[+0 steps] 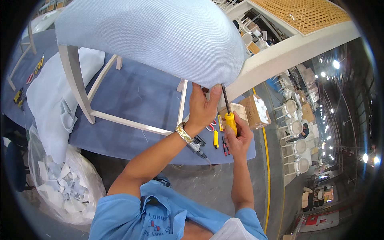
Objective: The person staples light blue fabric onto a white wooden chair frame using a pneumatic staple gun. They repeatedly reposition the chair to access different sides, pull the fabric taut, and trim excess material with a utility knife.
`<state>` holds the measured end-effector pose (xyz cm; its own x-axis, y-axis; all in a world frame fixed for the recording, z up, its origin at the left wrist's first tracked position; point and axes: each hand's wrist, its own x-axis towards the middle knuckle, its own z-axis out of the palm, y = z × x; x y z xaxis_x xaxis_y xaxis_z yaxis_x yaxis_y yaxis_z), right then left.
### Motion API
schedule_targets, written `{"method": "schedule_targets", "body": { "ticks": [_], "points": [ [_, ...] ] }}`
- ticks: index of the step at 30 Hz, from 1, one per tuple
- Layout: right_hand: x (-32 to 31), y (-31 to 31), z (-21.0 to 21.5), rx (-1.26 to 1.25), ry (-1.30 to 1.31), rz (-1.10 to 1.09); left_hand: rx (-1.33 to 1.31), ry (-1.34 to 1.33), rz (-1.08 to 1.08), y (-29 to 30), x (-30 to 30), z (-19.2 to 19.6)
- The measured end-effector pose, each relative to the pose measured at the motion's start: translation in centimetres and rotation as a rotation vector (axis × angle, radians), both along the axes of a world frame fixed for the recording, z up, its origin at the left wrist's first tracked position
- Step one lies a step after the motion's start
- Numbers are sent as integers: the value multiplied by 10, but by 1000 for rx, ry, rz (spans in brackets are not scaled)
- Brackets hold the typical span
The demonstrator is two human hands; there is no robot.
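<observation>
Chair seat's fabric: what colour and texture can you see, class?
Pale blue, with a fine woven texture; the head view shows the seat fabric best.

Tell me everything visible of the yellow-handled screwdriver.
The screwdriver has a yellow, plastic-looking handle and dark, metal-looking shaft. The right hand grips the handle. The shaft slants upward and slightly left to the lower edge of the light-blue seat, beside the pale frame; the tip is unclear. The left hand is close beside the shaft, thumb nearest.
</observation>
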<state>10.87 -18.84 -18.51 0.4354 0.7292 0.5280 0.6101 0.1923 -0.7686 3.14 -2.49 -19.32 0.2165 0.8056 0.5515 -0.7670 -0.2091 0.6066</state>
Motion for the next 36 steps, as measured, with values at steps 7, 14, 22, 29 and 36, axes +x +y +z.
{"method": "schedule_targets", "body": {
  "ticks": [7, 14, 22, 29, 36],
  "points": [
    [22, 17, -14, 56, 504, 465, -1, -65, -40, -2, -1, 2],
    [12, 20, -27, 102, 8, 3, 17, -55, 61, -1, 3, 5],
    [9, 31, -24, 230, -86, -25, -22, -81, 112, -1, 7, 5],
    [15, 34, -38, 237, -11, -4, -23, -78, 135, 0, 9, 4],
    [6, 40, -31, 314, -164, -64, -15, -60, 140, 3, 10, -1]
  ]
}}
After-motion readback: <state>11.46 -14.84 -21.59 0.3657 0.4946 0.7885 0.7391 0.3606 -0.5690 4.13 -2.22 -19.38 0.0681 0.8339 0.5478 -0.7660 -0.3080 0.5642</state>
